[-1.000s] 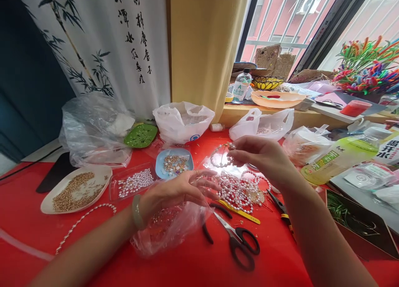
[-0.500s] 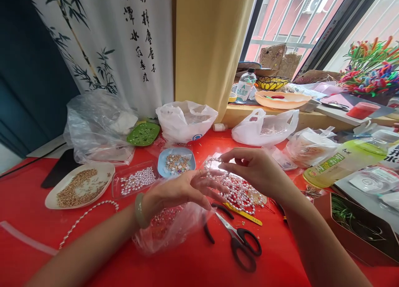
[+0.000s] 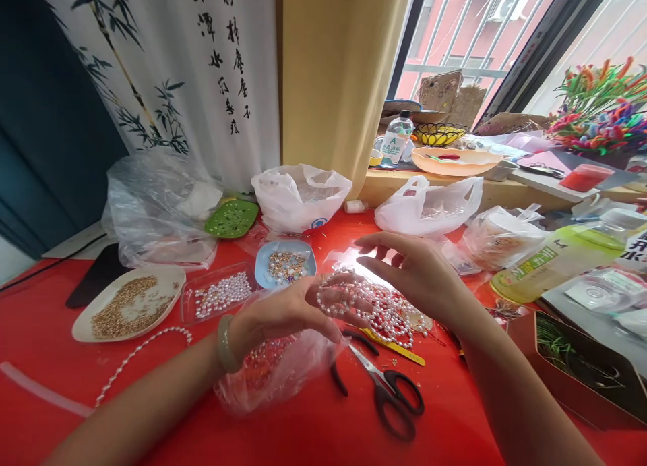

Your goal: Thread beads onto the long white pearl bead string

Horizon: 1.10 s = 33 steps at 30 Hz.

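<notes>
My left hand [image 3: 308,305] reaches in over the table with its fingers stretched out and spread. A loop of pearl-like beads [image 3: 337,311] lies across those fingers, and the fingers do not close on it. My right hand [image 3: 412,267] hovers to the right with thumb and fingers apart and nothing visible between them. Beneath both hands is a pile of white and pink bead strands [image 3: 397,317]. Black-handled scissors [image 3: 387,392], a yellow tool [image 3: 397,348] and black-handled pliers [image 3: 338,371], partly hidden by a plastic bag, lie nearer me.
To the left are a plate of gold beads [image 3: 174,287], a clear tray of white beads [image 3: 189,307], a blue dish [image 3: 260,267] and a bead strand [image 3: 126,361]. A clear bag [image 3: 283,385] sits under my left wrist. At right stand a green-yellow bottle [image 3: 536,267] and an open box [image 3: 520,338].
My right thumb and fingers have parted and let go of the bead loop. The loop has dropped lower and now rests across my left fingers.
</notes>
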### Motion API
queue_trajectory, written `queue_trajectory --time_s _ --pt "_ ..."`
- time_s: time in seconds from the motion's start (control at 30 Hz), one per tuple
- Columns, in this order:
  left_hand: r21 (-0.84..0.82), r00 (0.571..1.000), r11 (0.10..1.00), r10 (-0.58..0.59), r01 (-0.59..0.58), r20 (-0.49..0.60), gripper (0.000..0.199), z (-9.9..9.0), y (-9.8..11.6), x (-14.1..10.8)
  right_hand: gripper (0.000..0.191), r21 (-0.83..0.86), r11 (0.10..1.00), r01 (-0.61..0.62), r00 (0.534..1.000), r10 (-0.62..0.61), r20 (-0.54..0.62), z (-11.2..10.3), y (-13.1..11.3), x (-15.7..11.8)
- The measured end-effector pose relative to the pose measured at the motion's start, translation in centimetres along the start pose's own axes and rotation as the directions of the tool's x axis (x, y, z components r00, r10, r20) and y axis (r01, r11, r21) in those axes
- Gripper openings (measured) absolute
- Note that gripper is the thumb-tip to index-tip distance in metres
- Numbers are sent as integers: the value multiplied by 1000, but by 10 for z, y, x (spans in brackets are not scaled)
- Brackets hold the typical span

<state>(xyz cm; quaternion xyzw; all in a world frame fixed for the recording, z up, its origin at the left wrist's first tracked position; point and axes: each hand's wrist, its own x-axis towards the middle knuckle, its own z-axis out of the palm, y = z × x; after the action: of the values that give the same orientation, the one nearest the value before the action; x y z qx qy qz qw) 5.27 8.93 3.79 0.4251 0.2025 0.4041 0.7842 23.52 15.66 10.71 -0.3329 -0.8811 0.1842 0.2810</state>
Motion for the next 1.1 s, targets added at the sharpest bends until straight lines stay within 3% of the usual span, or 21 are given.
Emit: queue_trajectory --time_s 0.17,0.4,0.67,0.77,0.83,0.97,1.03,1.1 --pt "19 1000 1000 -6 6 17 63 4 4 -1 20 184 981 -59 998 63 -16 -2 -3 -1" --pt "38 969 978 210 -207 -132 35 1 5 3 17 240 967 -91 994 104 -40 -1 -4 0" --pt "65 947 988 155 -142 -280 30 1 5 3 33 254 963 -88 996 91 0 1 3 2" --pt "63 946 986 163 -151 -280 30 2 5 3 45 223 972 -70 995 52 84 5 4 2" --pt "89 939 988 150 -129 -309 30 3 6 3 43 196 979 -56 993 34 110 8 6 2" --pt "196 874 969 223 -151 -431 23 5 7 2 36 177 983 -38 994 19 107 11 10 3" --pt "224 843 959 261 -172 -470 20 6 7 2 35 112 994 -11 997 2 75 12 9 3" --pt "239 829 958 260 -157 -496 21 7 6 2 33 -51 996 67 996 -70 -52 14 5 2"
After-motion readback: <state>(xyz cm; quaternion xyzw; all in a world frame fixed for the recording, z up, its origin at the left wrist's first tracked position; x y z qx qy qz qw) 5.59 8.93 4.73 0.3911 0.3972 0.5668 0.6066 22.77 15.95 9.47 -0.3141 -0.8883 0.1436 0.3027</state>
